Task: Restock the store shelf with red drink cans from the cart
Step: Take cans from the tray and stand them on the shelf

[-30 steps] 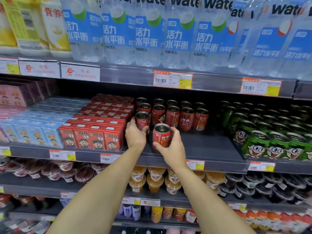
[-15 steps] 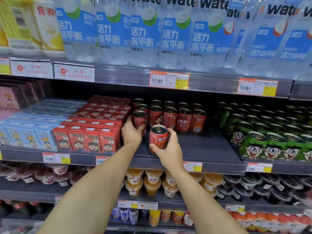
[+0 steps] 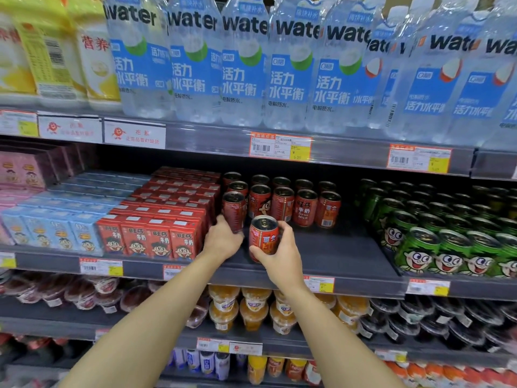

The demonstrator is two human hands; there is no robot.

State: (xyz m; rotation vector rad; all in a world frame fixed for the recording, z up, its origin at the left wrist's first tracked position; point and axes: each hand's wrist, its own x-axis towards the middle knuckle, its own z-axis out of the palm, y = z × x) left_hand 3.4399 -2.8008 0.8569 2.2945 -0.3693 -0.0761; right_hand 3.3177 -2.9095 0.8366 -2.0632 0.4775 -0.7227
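Several red drink cans [image 3: 305, 207] stand in rows at the back of the grey middle shelf [image 3: 330, 256]. My left hand [image 3: 222, 239] grips a red can [image 3: 234, 210] at the left end of the rows, next to the red cartons. My right hand [image 3: 277, 254] holds another red can [image 3: 263, 236] upright, in front of the rows and just right of the left-hand can. Its base is hidden by my fingers, so I cannot tell whether it touches the shelf. The cart is out of sight.
Red milk cartons [image 3: 156, 236] fill the shelf to the left, with blue cartons [image 3: 56, 231] beyond them. Green cans [image 3: 447, 236] stand on the right. Bare grey shelf lies between the red and green cans. Water bottles [image 3: 288, 65] line the shelf above, jelly cups [image 3: 251, 309] the one below.
Both hands have stayed on their cans in nearly the same places. The view has tilted up a little, so the shelves sit lower in frame.
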